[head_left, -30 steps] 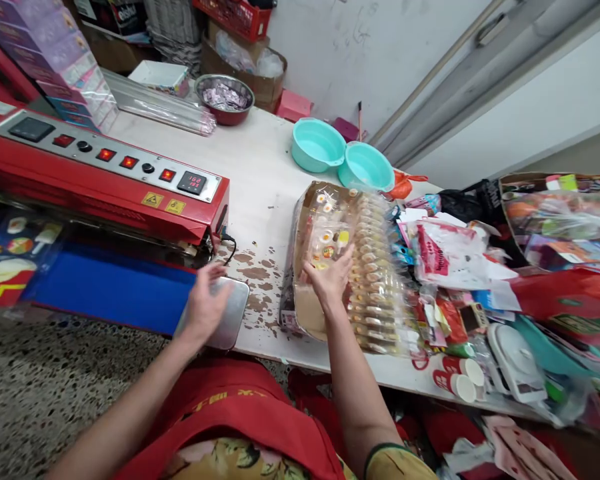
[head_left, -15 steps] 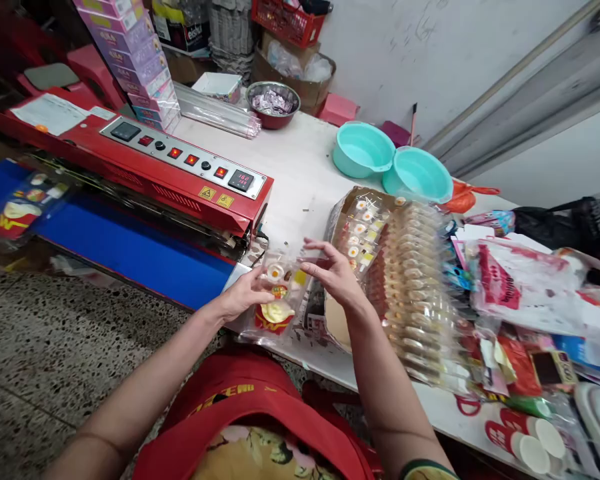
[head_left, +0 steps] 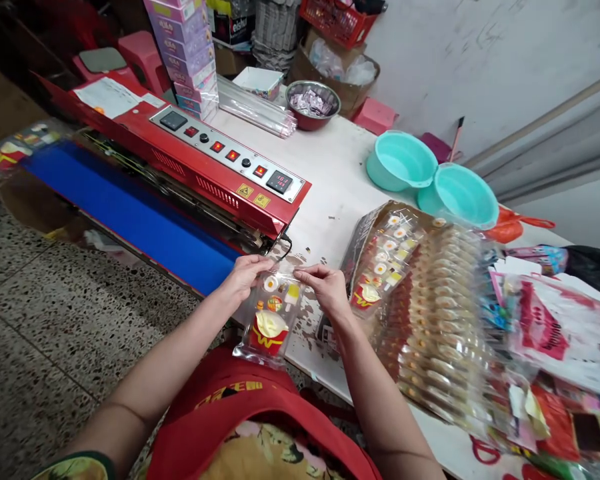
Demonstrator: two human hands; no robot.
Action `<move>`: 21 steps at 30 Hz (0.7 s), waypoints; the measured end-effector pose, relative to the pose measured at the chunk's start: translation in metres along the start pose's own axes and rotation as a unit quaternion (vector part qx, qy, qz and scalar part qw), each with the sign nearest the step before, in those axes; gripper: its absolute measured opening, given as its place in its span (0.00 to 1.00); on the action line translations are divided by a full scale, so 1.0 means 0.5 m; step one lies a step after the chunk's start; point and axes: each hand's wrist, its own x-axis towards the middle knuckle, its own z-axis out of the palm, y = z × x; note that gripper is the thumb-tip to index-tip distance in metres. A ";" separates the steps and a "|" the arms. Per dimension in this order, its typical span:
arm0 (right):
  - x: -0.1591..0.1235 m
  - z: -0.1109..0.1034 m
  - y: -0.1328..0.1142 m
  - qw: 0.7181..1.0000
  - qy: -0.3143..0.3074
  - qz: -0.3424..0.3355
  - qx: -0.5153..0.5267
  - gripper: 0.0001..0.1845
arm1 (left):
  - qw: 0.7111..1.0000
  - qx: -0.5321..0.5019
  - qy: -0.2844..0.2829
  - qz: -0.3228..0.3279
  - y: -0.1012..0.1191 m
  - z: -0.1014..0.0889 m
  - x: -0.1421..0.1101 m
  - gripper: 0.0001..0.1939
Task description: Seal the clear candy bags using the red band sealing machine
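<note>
A clear bag (head_left: pixel 273 307) of small food-shaped toys is held up in the middle, by the near edge of the worktop (head_left: pixel 320 213). Its top left corner is pinched by the fingers of the left hand (head_left: pixel 243 277), and its top right corner is pinched by the fingers of the right hand (head_left: pixel 325 287). Whether its top is sealed cannot be told.

From the bag, a red machine (head_left: pixel 220 167) with a blue belt (head_left: pixel 145 213) is seen at ten o'clock. At two o'clock a box (head_left: pixel 355 247) is seen, with a long row of filled packs (head_left: pixel 430 300) beside and over it. Two green tubs (head_left: pixel 403 160) are set farther off, near one o'clock.

The bag is likely light, thin and a bit slippery. It may be bent or creased with ease, and the lumpy toys may be pulled down to the low end, where the red fries toy (head_left: pixel 269 331) is seen. The flat top corners are best gripped, so that the strip is kept straight and the toys are not squashed.
</note>
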 end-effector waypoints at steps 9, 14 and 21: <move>0.032 0.055 0.069 0.994 0.067 0.016 0.083 0.21 | 0.997 0.008 0.070 0.041 -0.012 -0.015 0.069 0.19; 0.090 0.092 0.087 0.990 0.081 0.030 0.112 0.24 | 0.998 0.030 0.055 0.000 0.014 -0.073 0.067 0.23; 0.113 0.105 0.058 0.981 0.169 -0.072 0.057 0.29 | 0.985 0.000 0.153 0.073 0.047 -0.131 0.089 0.15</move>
